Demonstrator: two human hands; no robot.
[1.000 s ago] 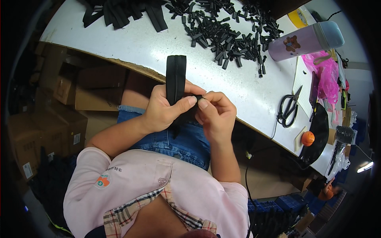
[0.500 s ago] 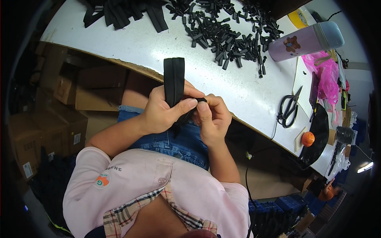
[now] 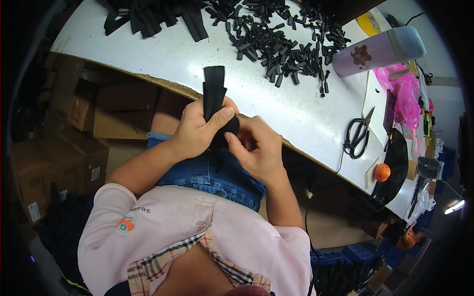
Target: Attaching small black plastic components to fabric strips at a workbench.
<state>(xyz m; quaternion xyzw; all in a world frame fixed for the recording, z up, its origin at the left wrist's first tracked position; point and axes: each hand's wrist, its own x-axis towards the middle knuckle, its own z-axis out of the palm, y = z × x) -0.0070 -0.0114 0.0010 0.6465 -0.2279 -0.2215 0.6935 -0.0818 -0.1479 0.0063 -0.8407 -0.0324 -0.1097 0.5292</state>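
Note:
Closed around a black zipper tape, my left hand has its thumb pressed across the front. The upper part stands above the fist in two uneven layers, and a darker fold hangs below it. My right hand is at the right side of that fold, its thumb tip and curled fingers against the tape. Motion smears the right fingers, so any small part between them is hidden. Beyond the hands, a heap of small black zipper sliders with pulls lies on the white table.
More black strips lie at the table's far left. On the right are a lilac bottle, black scissors, a pink plastic bag and an orange round object. Cardboard boxes stand below the table's left side.
My right hand has moved left and slightly down along the tape, its fingers now blurred. The left thumb has shifted up, and the standing tape now shows two uneven layers.

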